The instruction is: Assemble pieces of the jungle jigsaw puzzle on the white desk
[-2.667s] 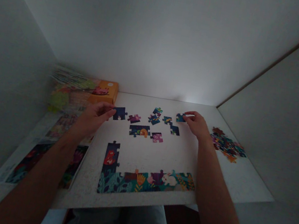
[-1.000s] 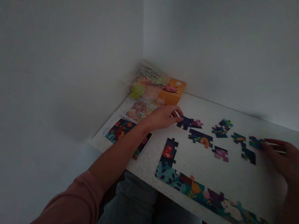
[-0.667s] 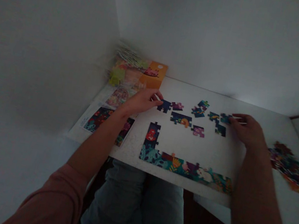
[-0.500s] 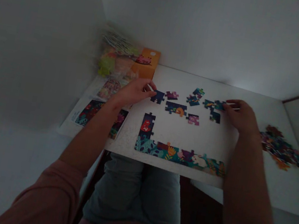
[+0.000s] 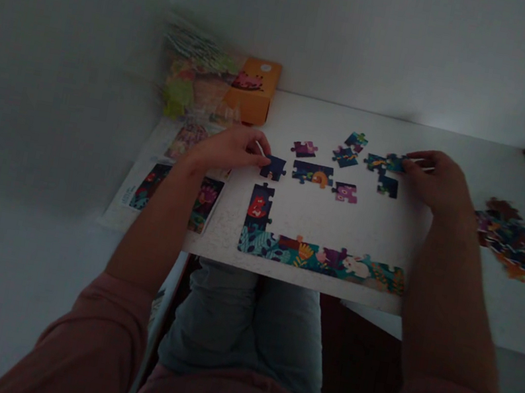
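Observation:
My left hand point(image 5: 240, 147) pinches a dark blue puzzle piece point(image 5: 274, 169) by its left side. Just below that piece is the upright left strip of the joined puzzle border point(image 5: 259, 206), with a narrow gap between them. The border's bottom row point(image 5: 327, 261) runs along the table's front edge. My right hand point(image 5: 431, 178) has its fingertips closed on a teal puzzle piece point(image 5: 394, 162) in a small cluster at the right. Between the hands lie a joined dark pair with an orange curl point(image 5: 313, 173), a pink-purple piece point(image 5: 305, 148), a purple piece point(image 5: 345, 193) and a blue-green pair point(image 5: 347, 154).
A heap of loose puzzle pieces point(image 5: 517, 239) lies on the right of the white table point(image 5: 338, 223). At the left are an orange box point(image 5: 254, 91), clear plastic bags point(image 5: 193, 94) and a printed picture card point(image 5: 205, 204), partly behind my left forearm. Walls border the table's back and left.
The dark blue piece in my left hand has moved toward me, away from the pink-purple piece and closer to the border's left strip. My right hand stays on its piece. The view has shifted slightly.

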